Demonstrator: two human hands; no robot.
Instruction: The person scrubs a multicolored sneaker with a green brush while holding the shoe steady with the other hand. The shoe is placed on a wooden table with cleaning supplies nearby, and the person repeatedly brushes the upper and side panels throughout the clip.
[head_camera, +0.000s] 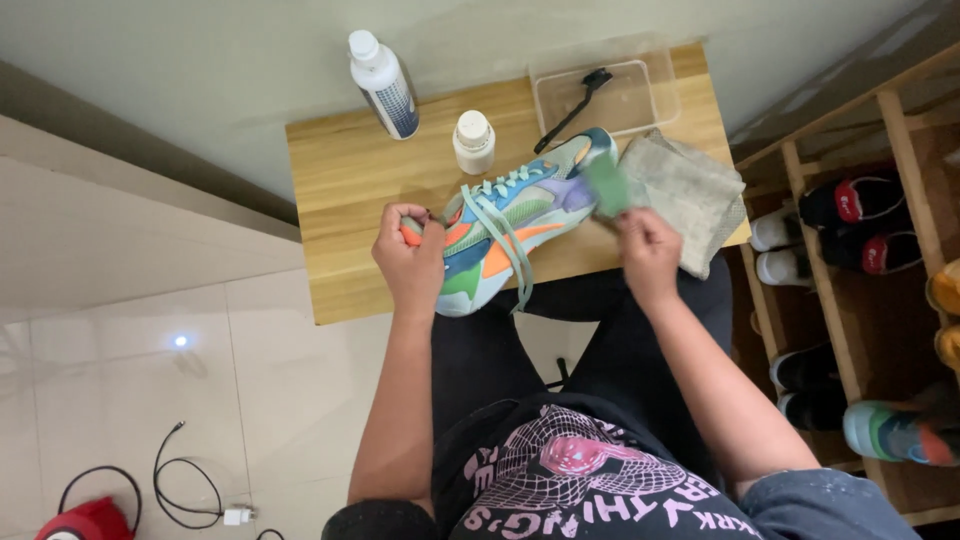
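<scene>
Head cam: left hand (410, 255) clamped round the sneaker (515, 225) heel, right hand (648, 250) gripping a green brush (607, 187) at the toe, cloth (690, 195) just beyond.

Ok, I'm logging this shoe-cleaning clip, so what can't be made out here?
All in the head view:
- Green thing in the right hand: motion-blurred, kind unclear.
- Sneaker heel: covered by the left hand.
- Brush bristles: too small.
- Shoe rack: cut off by the right edge.
</scene>
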